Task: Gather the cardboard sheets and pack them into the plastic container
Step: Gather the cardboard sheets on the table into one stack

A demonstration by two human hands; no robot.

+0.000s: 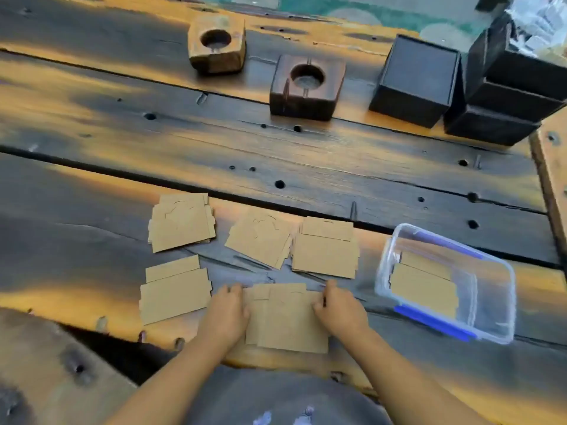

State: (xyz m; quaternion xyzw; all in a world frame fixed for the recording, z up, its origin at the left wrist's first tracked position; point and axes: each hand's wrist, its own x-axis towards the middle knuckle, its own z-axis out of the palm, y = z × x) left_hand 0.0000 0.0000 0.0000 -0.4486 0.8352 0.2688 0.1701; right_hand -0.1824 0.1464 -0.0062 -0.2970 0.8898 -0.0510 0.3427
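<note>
Several small piles of brown cardboard sheets lie on the wooden table. The nearest pile sits at the table's front edge, and my left hand grips its left side while my right hand grips its right side. Other piles lie at the near left, the far left, the middle and to the right of that one. The clear plastic container with a blue clip stands to the right, with cardboard sheets lying inside it.
Two wooden blocks with round holes stand further back. Black boxes are stacked at the far right. The planks have gaps and holes. The table's front edge runs just under my hands.
</note>
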